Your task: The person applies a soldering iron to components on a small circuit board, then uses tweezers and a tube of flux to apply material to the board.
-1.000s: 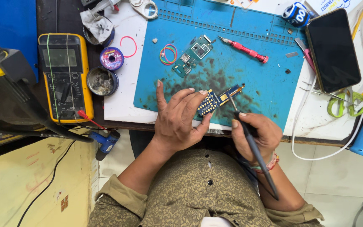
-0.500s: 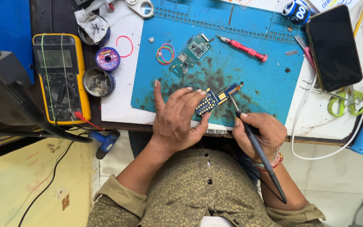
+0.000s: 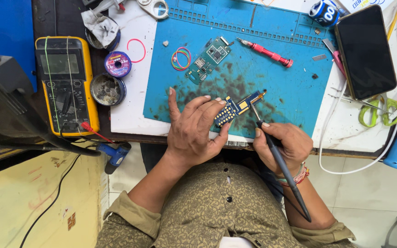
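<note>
Blue-and-gold circuit board (image 3: 236, 108), blue mat (image 3: 272, 78)

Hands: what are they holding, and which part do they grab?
The left hand pins the blue circuit board by its near end. The right hand grips the soldering iron near its tip.

Olive-brown patterned shirt (image 3: 217, 206), dark buttons down the front, sleeves rolled up (cuffs folded), beaded bracelets (image 3: 295, 177) on right wrist

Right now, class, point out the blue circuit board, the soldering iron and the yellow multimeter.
blue circuit board (image 3: 235, 108), head view, on its gold-padded middle.
soldering iron (image 3: 279, 160), head view, on the dark handle.
yellow multimeter (image 3: 65, 87), head view, on the dial face.
</note>
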